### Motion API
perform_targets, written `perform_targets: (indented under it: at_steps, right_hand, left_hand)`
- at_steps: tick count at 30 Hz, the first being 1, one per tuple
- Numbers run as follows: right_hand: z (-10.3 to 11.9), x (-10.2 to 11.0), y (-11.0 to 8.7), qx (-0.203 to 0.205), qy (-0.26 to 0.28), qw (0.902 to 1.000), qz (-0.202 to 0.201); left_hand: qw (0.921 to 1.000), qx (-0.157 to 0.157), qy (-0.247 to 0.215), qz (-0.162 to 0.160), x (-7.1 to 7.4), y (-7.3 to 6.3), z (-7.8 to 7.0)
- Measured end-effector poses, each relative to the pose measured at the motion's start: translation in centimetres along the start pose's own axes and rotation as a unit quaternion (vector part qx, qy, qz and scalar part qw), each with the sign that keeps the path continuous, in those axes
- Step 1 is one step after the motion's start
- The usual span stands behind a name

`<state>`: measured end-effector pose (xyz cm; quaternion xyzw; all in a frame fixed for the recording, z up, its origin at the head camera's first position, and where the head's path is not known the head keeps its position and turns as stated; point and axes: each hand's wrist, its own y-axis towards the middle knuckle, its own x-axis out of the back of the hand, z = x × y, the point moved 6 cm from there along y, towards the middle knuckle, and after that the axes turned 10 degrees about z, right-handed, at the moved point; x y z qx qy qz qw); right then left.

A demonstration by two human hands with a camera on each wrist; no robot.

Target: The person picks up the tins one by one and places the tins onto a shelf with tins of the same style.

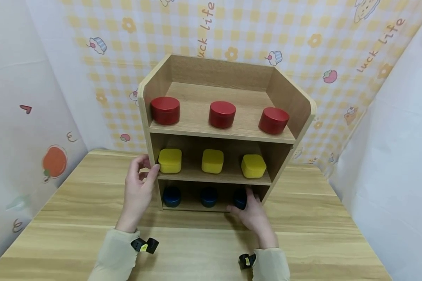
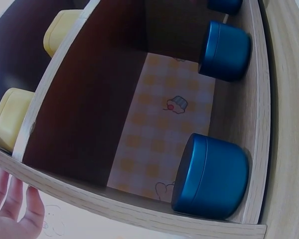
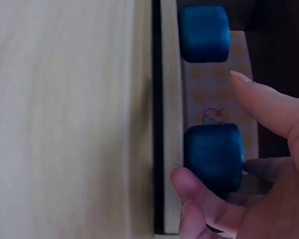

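Note:
A small wooden shelf unit (image 1: 218,136) stands on the table. My left hand (image 1: 139,191) holds its left side panel at middle-shelf height, thumb on the front edge and fingers along the outer side. In the left wrist view, fingertips (image 2: 32,204) show beside the panel. My right hand (image 1: 253,214) reaches into the bottom shelf around the rightmost blue round tin (image 3: 214,157). Its thumb (image 3: 264,102) is spread away from the tin, while other fingers lie against the tin's side. Two more blue tins, the middle one (image 1: 209,197) and the left one (image 2: 212,177), sit on that shelf.
Three yellow square tins, including the middle one (image 1: 212,161), line the middle shelf. On the top shelf stand three red round tins, one in the centre (image 1: 222,114). A patterned cloth (image 1: 253,31) hangs behind. The wooden table (image 1: 323,226) spreads to both sides.

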<state>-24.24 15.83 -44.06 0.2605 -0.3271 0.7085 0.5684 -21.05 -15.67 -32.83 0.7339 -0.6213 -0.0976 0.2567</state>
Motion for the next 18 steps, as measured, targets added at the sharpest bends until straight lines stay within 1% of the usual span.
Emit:
perform_targets:
  at_steps: [4, 8, 11, 13, 15, 18]
  right_hand:
    - [0.8, 0.6, -0.2, 0.013, -0.003, 0.9999, 0.002]
    - [1.3, 1.1, -0.6, 0.016, -0.003, 0.9998, 0.012]
    - [1.4, 1.7, -1.1, 0.030, -0.016, 0.9993, 0.018]
    - [1.5, 2.1, -1.4, 0.047, -0.028, 0.9983, 0.020]
    - [1.6, 2.5, -1.9, 0.070, -0.042, 0.9965, 0.019]
    - [1.5, 3.3, -2.7, 0.094, -0.065, 0.9932, 0.018]
  left_hand:
    - [1.0000, 0.001, -0.002, -0.002, 0.2, 0.4, 0.0]
    - [1.0000, 0.004, 0.004, -0.003, 0.2, 0.6, 0.7]
    - [0.9998, 0.018, 0.007, 0.001, 0.1, 0.6, 2.5]
    - [0.9994, 0.028, 0.017, 0.008, 0.1, 0.6, 3.8]
    - [0.9985, 0.037, 0.030, 0.028, 0.2, 0.6, 5.3]
    - [0.9941, 0.042, 0.069, 0.073, 0.3, 0.4, 6.3]
